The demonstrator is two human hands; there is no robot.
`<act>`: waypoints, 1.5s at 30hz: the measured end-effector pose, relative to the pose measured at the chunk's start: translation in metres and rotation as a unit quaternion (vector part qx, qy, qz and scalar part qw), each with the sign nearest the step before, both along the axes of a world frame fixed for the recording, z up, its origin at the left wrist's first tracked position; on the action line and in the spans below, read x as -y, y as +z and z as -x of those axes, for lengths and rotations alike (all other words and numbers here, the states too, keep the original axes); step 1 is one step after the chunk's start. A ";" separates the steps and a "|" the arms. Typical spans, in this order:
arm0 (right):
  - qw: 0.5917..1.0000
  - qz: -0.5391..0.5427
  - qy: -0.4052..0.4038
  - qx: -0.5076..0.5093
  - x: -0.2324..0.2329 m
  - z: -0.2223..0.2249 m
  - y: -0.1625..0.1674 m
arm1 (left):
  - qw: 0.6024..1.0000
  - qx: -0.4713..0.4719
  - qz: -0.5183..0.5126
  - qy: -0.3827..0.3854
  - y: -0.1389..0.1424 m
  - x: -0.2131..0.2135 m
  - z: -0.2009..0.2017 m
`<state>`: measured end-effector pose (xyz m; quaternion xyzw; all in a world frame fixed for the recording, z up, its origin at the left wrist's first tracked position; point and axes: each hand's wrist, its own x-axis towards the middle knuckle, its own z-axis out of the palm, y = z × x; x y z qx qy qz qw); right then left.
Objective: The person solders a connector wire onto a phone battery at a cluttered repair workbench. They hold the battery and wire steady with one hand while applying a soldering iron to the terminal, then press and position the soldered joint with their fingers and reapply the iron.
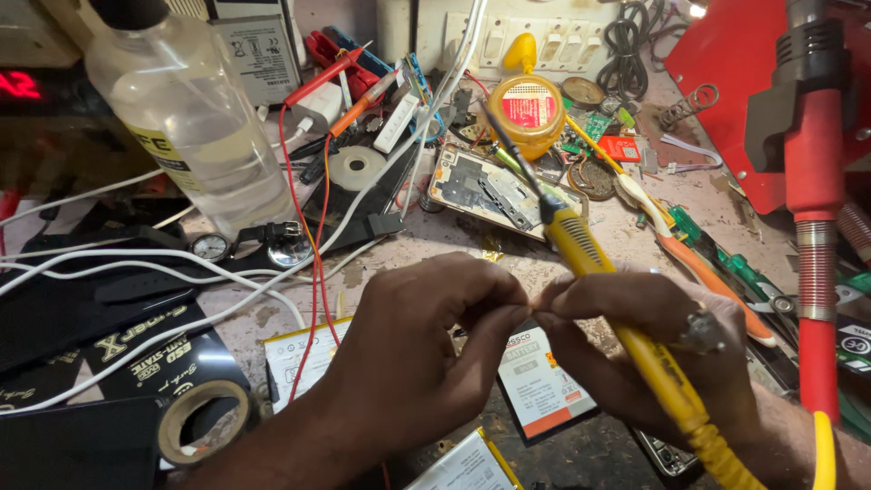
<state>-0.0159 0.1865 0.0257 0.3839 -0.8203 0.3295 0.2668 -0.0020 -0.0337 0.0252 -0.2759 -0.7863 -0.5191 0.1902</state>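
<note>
Hands: my left hand (426,336) and right hand (635,354) meet fingertip to fingertip at mid-bench; both are pinched shut on something too small for me to make out.
Iron: yellow soldering iron (617,299) lies across my right hand, held in its grip; long axis runs from the cord at my near right up and away to the left, tip past my knuckles.
Nearer hand: right; the left does not touch the iron.
Below hands: white flat battery pack with orange label corner (544,386), just under the pinch.
Left of left hand: roll of tape (201,417), dark anti-static sleeve with pale lettering.
Beyond hands: opened phone body (494,191); round yellow tin with red label (528,111); clear bottle (195,118), far left.
</note>
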 end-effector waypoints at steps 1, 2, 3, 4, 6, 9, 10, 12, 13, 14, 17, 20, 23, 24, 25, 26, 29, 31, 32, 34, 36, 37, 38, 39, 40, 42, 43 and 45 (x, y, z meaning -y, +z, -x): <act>1.000 0.000 0.005 0.009 0.000 0.000 -0.001 | 1.000 -0.003 0.005 0.001 0.000 0.000 0.000; 1.000 -0.009 -0.006 0.006 -0.001 0.000 -0.002 | 1.000 0.018 0.002 0.014 -0.001 0.001 -0.001; 1.000 -0.017 -0.019 0.001 -0.001 0.001 -0.003 | 0.999 0.040 -0.002 0.026 -0.002 0.003 -0.002; 0.999 -0.027 -0.031 -0.003 -0.002 0.002 -0.004 | 0.997 0.061 -0.006 0.038 -0.003 0.004 -0.003; 0.998 -0.009 -0.052 0.043 -0.003 0.005 -0.008 | 0.993 0.077 0.071 0.056 -0.006 0.013 -0.004; 0.996 -0.018 -0.033 0.086 -0.003 0.007 -0.017 | 0.989 -0.005 0.140 0.043 -0.015 0.017 -0.004; 0.995 -0.027 -0.021 0.097 -0.003 0.006 -0.020 | 0.986 -0.049 0.154 0.029 -0.019 0.017 -0.004; 0.992 -0.047 0.004 0.119 -0.004 0.003 -0.025 | 0.985 -0.057 0.162 0.036 -0.025 0.018 -0.002; 0.990 -0.057 0.017 0.130 -0.004 0.003 -0.027 | 0.983 -0.062 0.166 0.040 -0.028 0.019 -0.002; 0.992 -0.069 0.025 0.103 -0.005 0.003 -0.029 | 0.982 -0.070 0.176 0.031 -0.030 0.020 -0.001; 0.993 -0.092 0.039 0.066 -0.007 0.000 -0.030 | 0.976 -0.083 0.203 0.007 -0.033 0.020 0.000; 0.991 -0.099 0.030 0.082 -0.010 -0.002 -0.029 | 0.973 -0.085 0.215 -0.006 -0.033 0.021 -0.001; 0.992 -0.110 0.031 0.051 -0.015 -0.004 -0.029 | 0.972 -0.085 0.216 -0.017 -0.032 0.021 -0.002; 0.992 -0.111 0.038 0.052 -0.018 -0.003 -0.029 | 0.972 -0.077 0.222 -0.025 -0.032 0.021 -0.003; 0.991 -0.111 0.044 0.052 -0.021 -0.003 -0.029 | 0.971 -0.069 0.228 -0.032 -0.032 0.021 -0.003; 0.990 -0.115 0.029 0.081 -0.022 -0.002 -0.030 | 0.969 -0.076 0.231 -0.030 -0.032 0.021 -0.003; 0.983 -0.121 0.006 0.137 -0.025 0.001 -0.035 | 0.967 -0.097 0.235 -0.027 -0.032 0.020 -0.003; 0.984 -0.116 0.019 0.134 -0.026 0.000 -0.036 | 0.966 -0.112 0.230 -0.029 -0.032 0.019 -0.005; 0.985 -0.112 0.019 0.131 -0.026 0.000 -0.037 | 0.965 -0.113 0.234 -0.030 -0.032 0.019 -0.004; 0.986 -0.105 0.015 0.127 -0.026 -0.001 -0.037 | 0.963 -0.116 0.241 -0.034 -0.032 0.020 -0.003; 0.985 -0.106 0.007 0.139 -0.026 -0.001 -0.037 | 0.962 -0.114 0.245 -0.035 -0.033 0.019 -0.002; 0.984 -0.106 0.004 0.145 -0.026 -0.001 -0.037 | 0.962 -0.113 0.247 -0.034 -0.033 0.019 -0.002; 0.985 -0.109 0.011 0.137 -0.026 -0.001 -0.037 | 0.962 -0.108 0.249 -0.031 -0.033 0.019 -0.001; 0.985 -0.112 0.019 0.129 -0.026 0.000 -0.036 | 0.963 -0.102 0.250 -0.028 -0.033 0.020 -0.001; 0.985 -0.116 0.027 0.122 -0.026 0.001 -0.036 | 0.963 -0.095 0.251 -0.024 -0.033 0.020 -0.002; 0.985 -0.117 0.027 0.123 -0.026 0.001 -0.035 | 0.969 -0.063 0.238 -0.032 -0.034 0.020 -0.002; 0.985 -0.118 0.027 0.123 -0.026 0.001 -0.035 | 0.971 -0.047 0.230 -0.036 -0.034 0.019 -0.003; 0.983 -0.121 0.011 0.134 -0.025 0.001 -0.033 | 0.980 -0.029 0.193 -0.025 -0.035 0.017 -0.004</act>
